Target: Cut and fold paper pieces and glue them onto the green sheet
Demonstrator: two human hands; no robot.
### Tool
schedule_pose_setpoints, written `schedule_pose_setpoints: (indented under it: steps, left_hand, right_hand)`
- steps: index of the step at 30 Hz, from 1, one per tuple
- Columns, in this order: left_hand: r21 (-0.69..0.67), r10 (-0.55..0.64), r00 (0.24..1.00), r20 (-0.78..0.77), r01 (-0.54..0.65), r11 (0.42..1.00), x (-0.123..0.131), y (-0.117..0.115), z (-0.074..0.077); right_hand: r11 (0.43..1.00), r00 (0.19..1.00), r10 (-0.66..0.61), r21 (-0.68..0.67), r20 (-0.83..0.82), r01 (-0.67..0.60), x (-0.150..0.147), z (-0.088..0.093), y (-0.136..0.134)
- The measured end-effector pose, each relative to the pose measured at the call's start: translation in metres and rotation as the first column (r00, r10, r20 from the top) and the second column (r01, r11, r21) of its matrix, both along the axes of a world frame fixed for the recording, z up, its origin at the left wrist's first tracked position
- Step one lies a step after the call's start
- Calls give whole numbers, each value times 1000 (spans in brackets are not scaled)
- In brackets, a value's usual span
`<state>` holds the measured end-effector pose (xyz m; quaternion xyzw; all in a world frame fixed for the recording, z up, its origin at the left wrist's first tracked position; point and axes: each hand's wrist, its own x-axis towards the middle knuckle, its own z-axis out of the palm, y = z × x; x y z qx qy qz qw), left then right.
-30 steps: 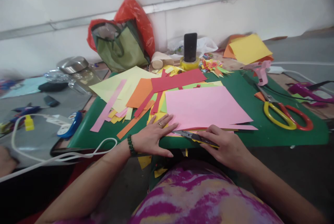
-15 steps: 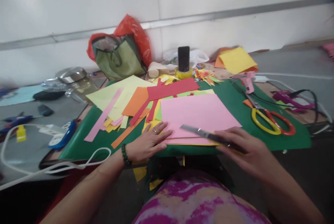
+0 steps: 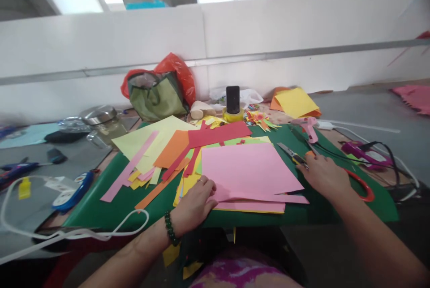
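Note:
My left hand [image 3: 195,203], with a green bead bracelet, curls its fingers at the near left corner of a pink paper sheet [image 3: 248,167] and pinches it there. Along the sheet's near edge lies a narrow pink strip [image 3: 292,199], partly separated at its right end. Beneath are more pink and yellow sheets. At the right, my right hand [image 3: 325,176] reaches over the green mat with thumb and fingers around the handle end of a utility knife [image 3: 291,154], its blade pointing away to the left. The hand covers most of the scissors; their red handle loop [image 3: 364,187] shows.
Coloured paper strips and sheets [image 3: 171,147] spread to the left. A pink glue gun [image 3: 309,129] and its cord lie at right. Behind stand a phone on a yellow tape roll [image 3: 233,115], a green bag [image 3: 157,97] and a glass jar [image 3: 104,126]. White cable [image 3: 101,234] loops near the left edge.
My right hand has carried the knife off the pink sheet, to the right beside the scissors. My left fingers have curled from lying flat. A strip now shows apart along the sheet's near edge.

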<state>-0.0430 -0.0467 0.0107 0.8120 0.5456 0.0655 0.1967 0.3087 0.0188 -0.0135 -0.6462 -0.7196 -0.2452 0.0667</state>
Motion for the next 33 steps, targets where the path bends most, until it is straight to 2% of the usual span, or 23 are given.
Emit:
schedule_pose_setpoints:
  steps: [3,5,6,8,11,13,16,19,21,23,25,28,30,33]
  left_hand:
    - [-37,3,1000,-8,-3,999,0,0,0]
    - [-57,8,1000,7,-7,998,1,0,0]
    - [-67,19,1000,25,-17,998,1,1,0]
    - [-89,57,996,65,-51,995,3,1,-1]
    - [-114,120,985,122,-107,988,5,1,-2]
    - [-130,141,977,157,-121,984,6,0,-1]
    - [-171,160,965,207,-125,977,4,0,2]
    - [-116,193,952,237,-170,979,-5,10,4]
    - [8,257,935,244,-267,964,-14,24,3]
    - [43,372,889,269,-396,917,-22,42,1]
    - [-59,424,847,320,-428,902,-27,60,-2]
    - [-201,483,787,385,-439,876,-25,80,-4]
    - [-241,508,762,401,-448,861,-20,86,-4]
    - [-253,490,738,464,-419,872,-14,89,-5]
  right_hand:
    - [973,967,233,31,-103,-231,-21,5,-5]
    - [884,863,443,-41,-244,-466,-44,11,-13]
    - [821,809,494,-135,-319,-555,-57,14,-17]
    - [715,776,460,-339,-431,-612,-79,21,-24]
    - [641,810,289,-525,-511,-560,-97,28,-28]
    - [591,798,205,-579,-566,-562,-99,30,-27]
    - [518,746,220,-573,-628,-635,-95,28,-26]
    - [493,683,234,-521,-692,-697,-89,22,-25]
    - [485,621,132,-496,-772,-720,-83,18,-24]
    - [476,530,-2,-467,-848,-745,-78,14,-22]
    - [476,448,-87,-432,-890,-766,-74,12,-22]
    - [496,403,-108,-401,-909,-770,-73,11,-22]
    - [512,379,-113,-381,-918,-770,-75,10,-22]
    - [537,317,-131,-336,-939,-774,-76,9,-22]
